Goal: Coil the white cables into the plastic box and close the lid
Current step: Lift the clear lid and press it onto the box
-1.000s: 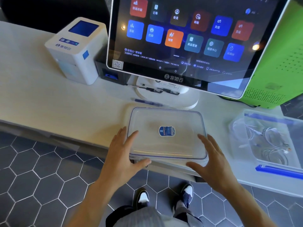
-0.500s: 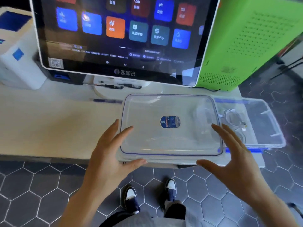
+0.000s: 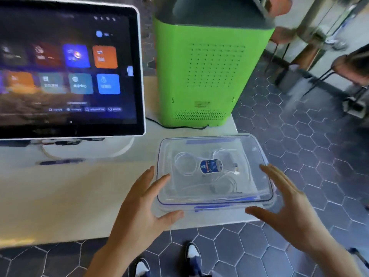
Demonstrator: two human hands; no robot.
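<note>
The clear plastic lid (image 3: 249, 150), with a blue sticker (image 3: 210, 165) in its middle, lies level over the clear plastic box (image 3: 265, 205) at the counter's right end. Through the lid, coiled white cables (image 3: 184, 162) show inside the box. Blue latch strips (image 3: 211, 206) run along the box's front and back. My left hand (image 3: 139, 200) grips the lid's left edge, fingers on top and thumb at the front rim. My right hand (image 3: 289, 202) holds the right edge the same way. I cannot tell whether the lid is pressed down onto the rim.
A large touchscreen monitor (image 3: 69, 76) on a white stand fills the left. Behind the box stands a green machine (image 3: 209, 66) with a black cord (image 3: 179, 126). A dark pen (image 3: 60, 161) lies on the pale counter (image 3: 60, 196), which ends just right of the box.
Both hands have carried the lid to the right, from the counter in front of the monitor to a place over the box with the cables. The view has swung right with it.
</note>
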